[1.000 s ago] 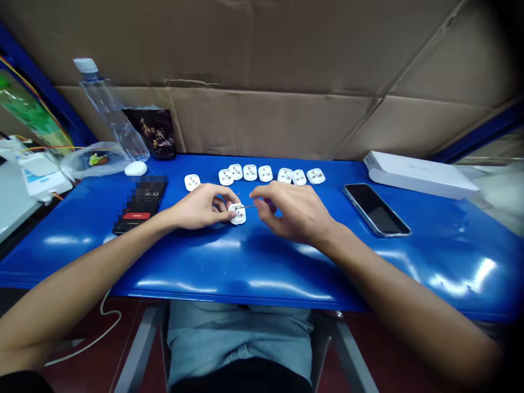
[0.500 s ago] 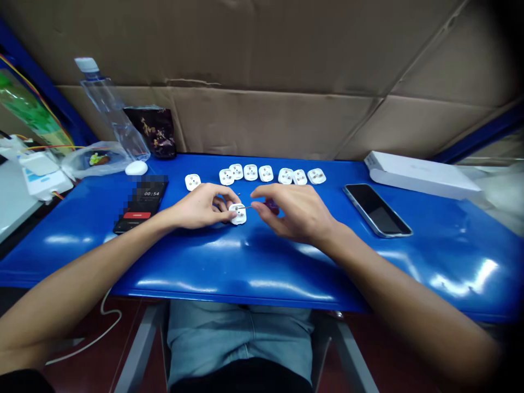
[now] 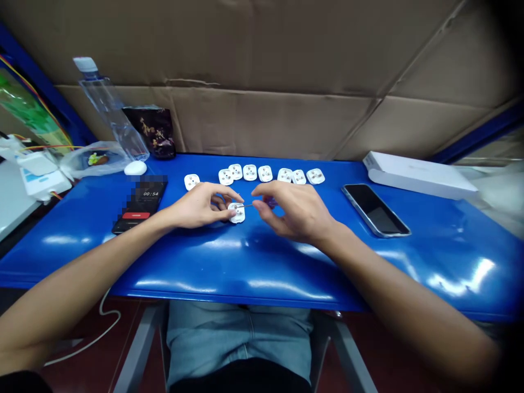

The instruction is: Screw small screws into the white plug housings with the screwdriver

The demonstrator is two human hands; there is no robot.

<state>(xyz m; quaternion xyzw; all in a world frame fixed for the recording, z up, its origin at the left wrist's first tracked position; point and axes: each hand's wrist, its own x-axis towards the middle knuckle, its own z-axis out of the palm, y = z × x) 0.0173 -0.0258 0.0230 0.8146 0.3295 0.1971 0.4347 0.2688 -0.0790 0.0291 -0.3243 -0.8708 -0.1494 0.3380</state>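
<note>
Two bare hands: left [image 3: 201,206] pinching squarish white plastic piece [image 3: 237,213], right [image 3: 292,210] gripping thin metal-shafted tool [image 3: 248,206].

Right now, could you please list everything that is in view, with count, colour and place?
Held socket piece: one, white, left hand
Thin-shafted tool: one, metallic shaft, right hand
Socket pieces: eight, white, table's back
Table: one, blue, centre
Smartphones: two, dark, left and right
Rounded case: one, white, left
Pouch: one, dark, back left
Bottles: two, clear and green, left
Plastic bag: one, clear, left
Electrical adapters: white, count unclear, far left
Box: one, white, back right
Cardboard: brown, count unclear, behind table
Cable: one, white, lower left
Chair: one, grey, below
Jeans: one pair, blue, below
Hands: two, bare, centre
</note>
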